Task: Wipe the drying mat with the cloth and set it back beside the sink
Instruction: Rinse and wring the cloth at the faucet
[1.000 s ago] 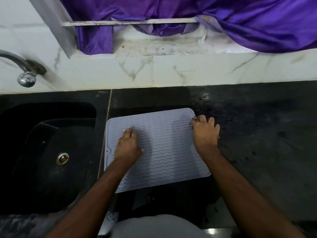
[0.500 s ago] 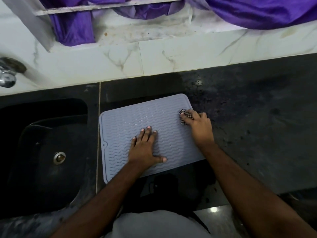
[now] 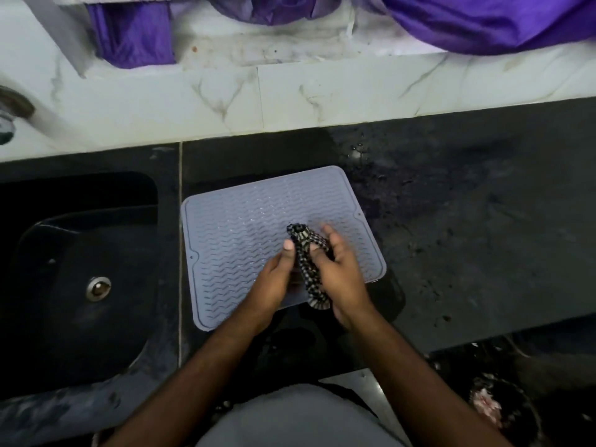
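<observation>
Grey drying mat (image 3: pixel 245 240) lies on the counter (image 3: pixel 467 237) beside the sink (image 3: pixel 80 269); above the mat, left hand (image 3: pixel 274 282) and right hand (image 3: pixel 342 275) fingers curl around a checkered cloth (image 3: pixel 306 262).

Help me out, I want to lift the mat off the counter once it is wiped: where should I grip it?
Probably the near edge of the mat: it appears to stick out past the counter front, so fingers could slip under from the person's side. Elsewhere it lies flat, leaving no gap. Both hands are busy: the left hand and right hand hold the cloth above it.
</observation>
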